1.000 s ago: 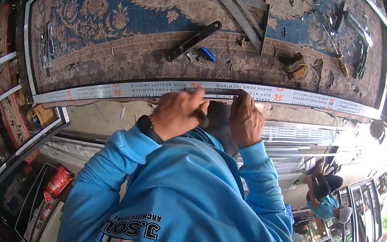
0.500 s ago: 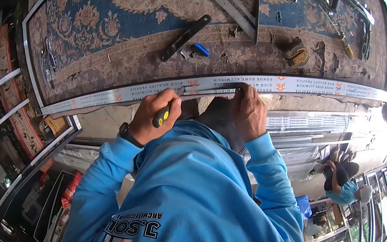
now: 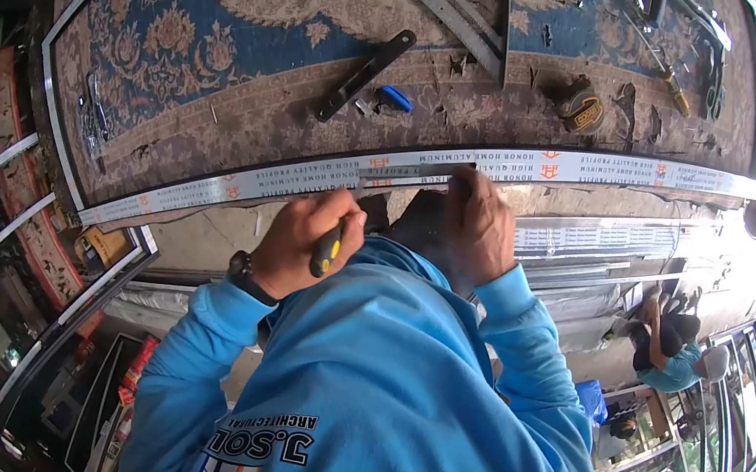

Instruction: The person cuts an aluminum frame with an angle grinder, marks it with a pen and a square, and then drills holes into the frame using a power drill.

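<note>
My left hand (image 3: 308, 240) is closed round a tool with a black-and-yellow handle (image 3: 327, 250); its working end is mostly hidden by my fingers. A narrow grey metal strip (image 3: 408, 174) lies along the label-covered aluminum profile (image 3: 288, 180) at the near edge of the carpeted table. At the strip's right end, my right hand (image 3: 484, 221) pinches it with thumb and fingers against the profile. The profile, wrapped in printed film, forms the near side of a large frame.
On the patterned carpet (image 3: 266, 70) lie a triangle square (image 3: 466, 23), a black bar-shaped tool (image 3: 367, 76), a blue cap-like piece (image 3: 395, 97), a tape measure (image 3: 580, 106) and a screwdriver (image 3: 676, 90). Wrapped profiles (image 3: 594, 246) lie at right, where another person (image 3: 677, 348) sits.
My left hand has shifted slightly right and down, and the tool's handle has tilted with it. My right hand stays at the strip, slightly lower. The person at right has bent slightly.
</note>
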Available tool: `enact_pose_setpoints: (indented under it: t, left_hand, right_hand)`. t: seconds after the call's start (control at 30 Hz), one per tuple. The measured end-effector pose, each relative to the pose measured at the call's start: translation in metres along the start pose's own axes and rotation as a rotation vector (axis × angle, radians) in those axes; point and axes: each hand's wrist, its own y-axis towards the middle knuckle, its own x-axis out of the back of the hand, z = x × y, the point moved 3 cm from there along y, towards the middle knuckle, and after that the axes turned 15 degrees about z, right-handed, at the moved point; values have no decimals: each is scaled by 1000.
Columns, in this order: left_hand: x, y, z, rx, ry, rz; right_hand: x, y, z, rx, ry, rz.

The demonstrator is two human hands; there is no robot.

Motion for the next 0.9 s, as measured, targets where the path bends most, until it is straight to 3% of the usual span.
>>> enact_pose_setpoints:
  t: [0.07,0.2,0.6,0.8,0.9]
  left_hand:
    - [-8,9,2,-53,72,14]
    - [-18,25,18,-62,28,-23]
    - [-47,62,7,-190,-46,-48]
    - [-26,9,-5,-38,91,-19]
    - [-26,15,5,16,228,-9]
  right_hand:
    - [-9,1,9,89,122,22]
    - [-28,8,-3,32,240,146]
    - [7,-3,-22,39,-67,11]
    - [10,-15,-3,-69,-213,50]
    - [3,-8,-11,-102,-242,25]
